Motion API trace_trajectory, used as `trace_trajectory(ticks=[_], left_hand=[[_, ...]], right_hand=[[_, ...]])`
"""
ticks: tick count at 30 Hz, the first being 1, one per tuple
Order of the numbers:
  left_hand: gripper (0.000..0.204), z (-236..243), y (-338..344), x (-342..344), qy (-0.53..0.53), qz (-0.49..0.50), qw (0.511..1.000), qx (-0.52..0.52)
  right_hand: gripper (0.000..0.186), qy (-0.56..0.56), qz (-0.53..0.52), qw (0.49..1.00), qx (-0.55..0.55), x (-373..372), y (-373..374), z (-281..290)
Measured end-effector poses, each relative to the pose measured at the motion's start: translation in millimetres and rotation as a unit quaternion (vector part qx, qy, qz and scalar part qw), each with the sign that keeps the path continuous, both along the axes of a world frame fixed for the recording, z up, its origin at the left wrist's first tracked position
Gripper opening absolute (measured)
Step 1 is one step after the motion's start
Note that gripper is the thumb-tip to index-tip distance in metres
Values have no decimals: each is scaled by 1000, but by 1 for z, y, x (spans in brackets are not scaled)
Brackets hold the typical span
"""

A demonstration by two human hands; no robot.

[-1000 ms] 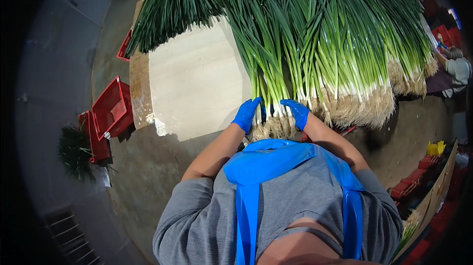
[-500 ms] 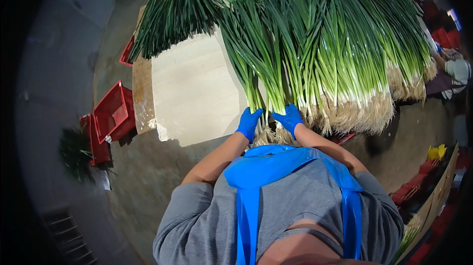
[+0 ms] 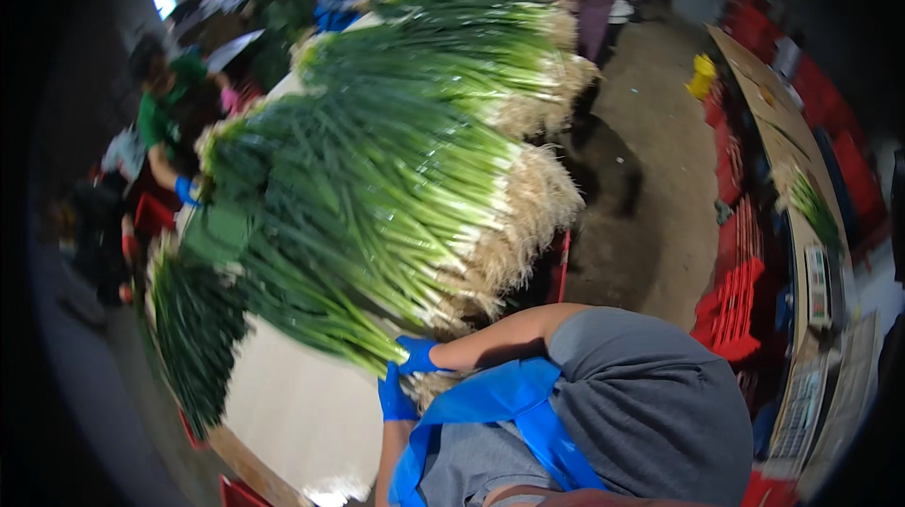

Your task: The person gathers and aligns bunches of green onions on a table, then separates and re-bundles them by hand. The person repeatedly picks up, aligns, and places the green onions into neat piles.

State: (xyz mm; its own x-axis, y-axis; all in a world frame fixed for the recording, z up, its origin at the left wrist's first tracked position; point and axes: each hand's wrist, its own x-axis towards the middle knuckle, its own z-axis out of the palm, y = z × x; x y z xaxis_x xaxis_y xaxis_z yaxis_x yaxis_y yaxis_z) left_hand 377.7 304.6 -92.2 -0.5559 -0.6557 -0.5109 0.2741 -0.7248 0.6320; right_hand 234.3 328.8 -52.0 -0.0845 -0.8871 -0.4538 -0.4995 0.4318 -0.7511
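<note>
Found a long green-and-white spring-onion bundle [image 3: 370, 339] held between blue-gloved left hand [image 3: 396, 398] and blue-gloved right hand [image 3: 417, 354], with fingers curled round it beside tan, stringy roots [image 3: 435, 385].

Looks shiny on the leaves [image 3: 330, 168] at ten o'clock, rough on the roots [image 3: 533, 191] at two, like dull cloth on the shirt [image 3: 650, 384] at four, like shiny plastic on the apron [image 3: 518, 388] at five.

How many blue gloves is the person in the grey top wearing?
2: one on the left hand, lower in the picture, and one on the right hand, just above it, both at the green stalks. Both show.
</note>
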Motion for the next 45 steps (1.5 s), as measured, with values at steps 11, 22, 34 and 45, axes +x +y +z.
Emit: trace_trajectory(ticks=[11, 22, 34, 45], left_hand=[[51, 64, 13, 10, -14, -77, 995, -59], [51, 75, 22, 3, -27, -121, 990, -65], [45, 77, 20, 14, 84, -51, 992, 84], [41, 36, 12, 4, 94, -45, 983, 151]], right_hand=[[71, -99, 30, 995, 11, -16, -13, 0], [54, -165, -28, 986, 24, -33, 3, 7], [49, -324, -61, 938, 108, -20, 0, 37], [42, -336, -61, 931, 127, -40, 24, -29]])
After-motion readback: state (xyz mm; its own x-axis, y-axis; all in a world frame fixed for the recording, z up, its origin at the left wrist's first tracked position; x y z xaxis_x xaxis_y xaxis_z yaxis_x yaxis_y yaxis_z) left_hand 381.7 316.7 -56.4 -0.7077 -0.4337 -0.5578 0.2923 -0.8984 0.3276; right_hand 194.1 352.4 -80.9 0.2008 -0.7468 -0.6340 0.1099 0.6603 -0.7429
